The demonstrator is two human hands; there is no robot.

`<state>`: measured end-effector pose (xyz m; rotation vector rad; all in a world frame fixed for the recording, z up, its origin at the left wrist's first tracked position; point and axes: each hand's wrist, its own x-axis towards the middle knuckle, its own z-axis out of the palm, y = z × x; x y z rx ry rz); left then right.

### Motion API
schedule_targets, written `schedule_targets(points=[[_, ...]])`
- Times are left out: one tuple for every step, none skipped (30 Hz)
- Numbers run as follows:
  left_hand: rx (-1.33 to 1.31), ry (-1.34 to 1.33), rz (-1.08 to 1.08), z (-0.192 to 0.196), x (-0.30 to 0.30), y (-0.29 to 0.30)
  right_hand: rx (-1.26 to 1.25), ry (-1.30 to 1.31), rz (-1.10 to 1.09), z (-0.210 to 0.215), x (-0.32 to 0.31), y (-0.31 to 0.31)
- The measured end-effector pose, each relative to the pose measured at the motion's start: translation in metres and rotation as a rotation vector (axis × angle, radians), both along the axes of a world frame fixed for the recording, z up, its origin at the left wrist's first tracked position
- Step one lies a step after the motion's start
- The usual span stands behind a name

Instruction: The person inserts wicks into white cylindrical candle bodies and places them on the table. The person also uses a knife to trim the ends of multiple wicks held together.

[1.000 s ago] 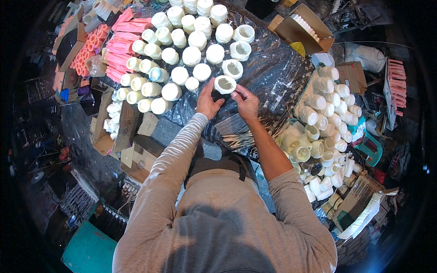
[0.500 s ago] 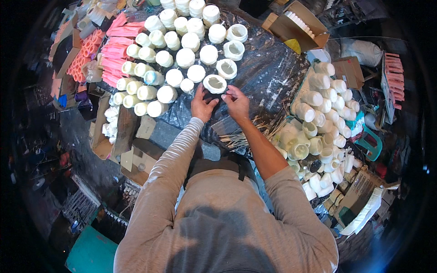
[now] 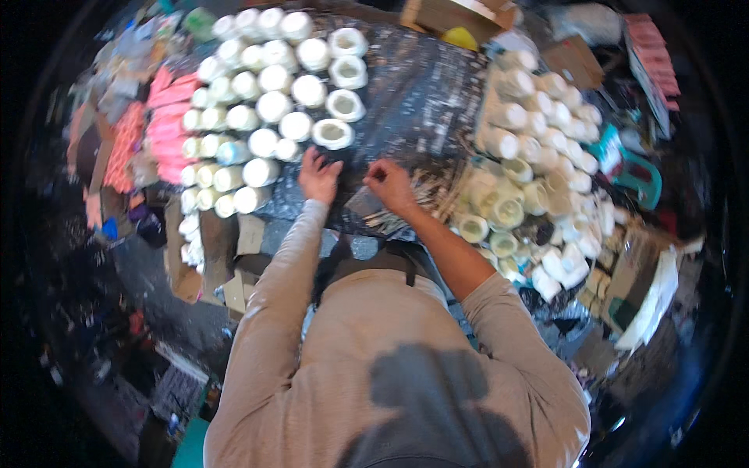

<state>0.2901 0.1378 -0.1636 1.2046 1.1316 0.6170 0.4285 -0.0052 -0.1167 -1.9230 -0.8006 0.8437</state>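
My left hand (image 3: 318, 181) is open, fingers apart and holding nothing, just below the nearest white hollow pot (image 3: 333, 147). That pot stands upright with its wide mouth facing up, at the near right of the rows of white pots (image 3: 274, 107). To the right, over the black plastic sheet (image 3: 406, 93), my right hand (image 3: 392, 187) has its fingers loosely curled, with a dark gap between thumb and fingers. Motion blurs it slightly, and no object shows in it. Thin sticks (image 3: 390, 221) lie on the sheet just below that hand.
Pink bundles (image 3: 168, 117) lie left of the rows. A heap of white and cream pots (image 3: 538, 140) stands at the right, with a teal plastic chair (image 3: 644, 179) beyond it. Cardboard boxes (image 3: 183, 269) flank the near left, and another box (image 3: 452, 17) is at the far side.
Both hands have come away from the nearest white pot, the right hand pulling back and its fingers curling. The whole view has shifted, with the pots now further left in it.
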Motion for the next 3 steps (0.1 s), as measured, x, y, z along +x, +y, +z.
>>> schedule_targets(points=[[0.138,0.054,-0.083,0.004,-0.01,-0.004,-0.017,-0.034,0.006,0.007,-0.002,-0.022],[0.13,0.093,-0.118,0.01,-0.016,-0.011,-0.037,-0.02,0.042,0.014,-0.008,-0.039],[0.102,0.045,-0.174,0.007,0.011,-0.029,-0.136,0.012,0.074,0.023,-0.009,-0.053]])
